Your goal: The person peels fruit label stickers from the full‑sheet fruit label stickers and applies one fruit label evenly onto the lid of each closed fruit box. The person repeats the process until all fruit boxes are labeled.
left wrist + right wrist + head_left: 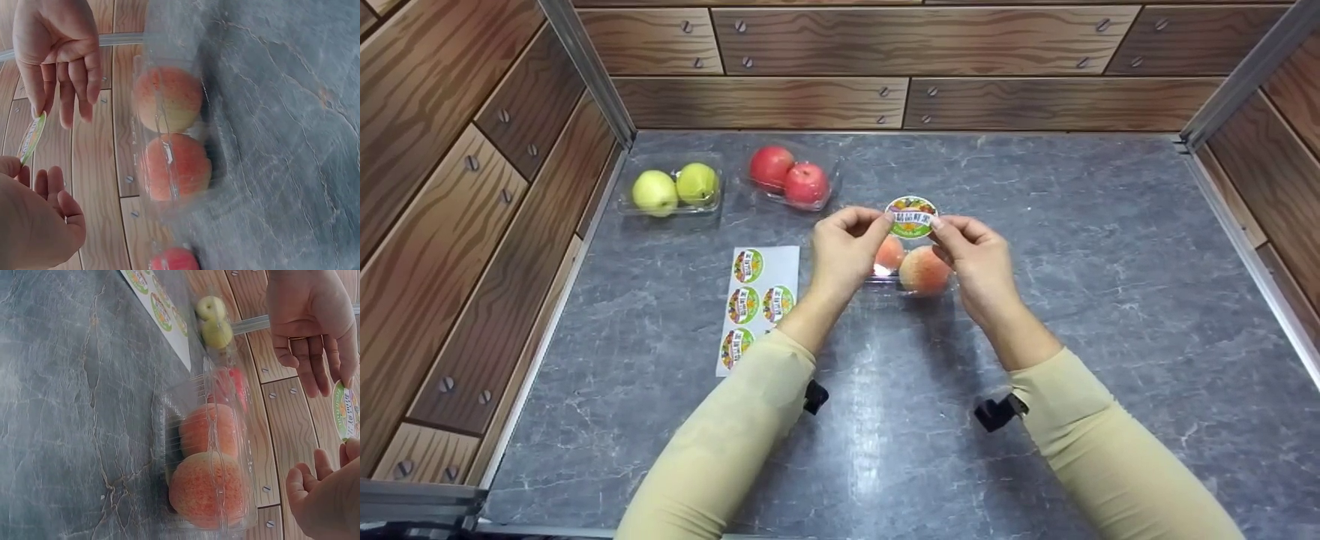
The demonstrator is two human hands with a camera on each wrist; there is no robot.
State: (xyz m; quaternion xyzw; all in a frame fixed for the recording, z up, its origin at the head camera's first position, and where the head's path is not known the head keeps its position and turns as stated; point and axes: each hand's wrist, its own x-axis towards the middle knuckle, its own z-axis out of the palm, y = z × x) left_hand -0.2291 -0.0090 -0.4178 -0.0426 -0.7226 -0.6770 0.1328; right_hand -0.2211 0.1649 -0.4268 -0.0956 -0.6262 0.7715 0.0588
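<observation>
Two hands are pinching one round, multicoloured printed sticker [911,217], which I am holding up above a clear, ribbed plastic box [188,391]. Its printed face is pointing up toward the head camera, its white lettered band running crosswise from hand to hand. With the left hand [844,251] I am pinching one edge between thumb and forefinger; with the right hand [981,262] I am pinching the opposite edge likewise, the other fingers curving loosely. Inside the box, two round, speckled pink-and-yellow fruits [925,271] are lying side by side. Left of the box, a white rectangular sheet [780,262] is showing four whole round stickers [743,305] and part of a fifth, its long axis pointing away from me. Beyond and left of the box, two shiny red apples [808,184] are sitting in a second clear container [810,207]; well to its left, two smooth yellow-green fruits [655,193] are occupying a third [686,208].
</observation>
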